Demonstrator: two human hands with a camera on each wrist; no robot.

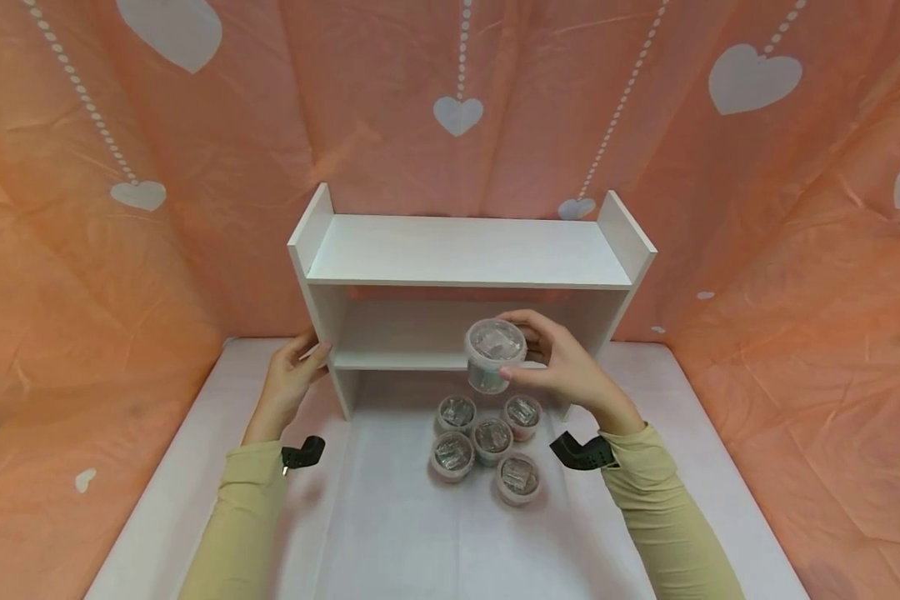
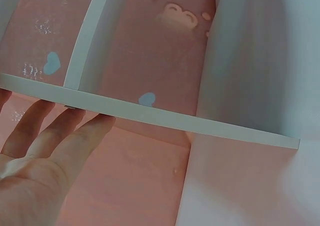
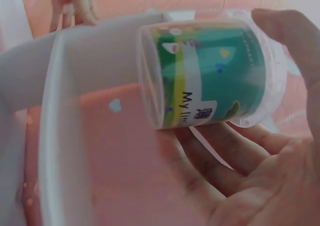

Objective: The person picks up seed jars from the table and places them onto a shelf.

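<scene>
A clear lidded plastic tub (image 1: 495, 354) with a green printed label is gripped by my right hand (image 1: 558, 358), thumb on one side and fingers round the other. It hovers in front of the lower board of a white two-tier shelf (image 1: 465, 250). The right wrist view shows the tub (image 3: 210, 73) between thumb and fingers, its label turned to the camera. At the shelf's left side panel, my left hand (image 1: 288, 379) rests with its fingers extended. In the left wrist view those fingertips (image 2: 102, 123) touch the panel's edge.
Several similar lidded tubs (image 1: 492, 437) stand close together on the white tabletop (image 1: 390, 533), below and in front of the shelf. An orange-pink cloth (image 1: 390, 108) with white hearts hangs behind and at both sides. Dark wrist cameras (image 1: 583, 452) are strapped to both wrists.
</scene>
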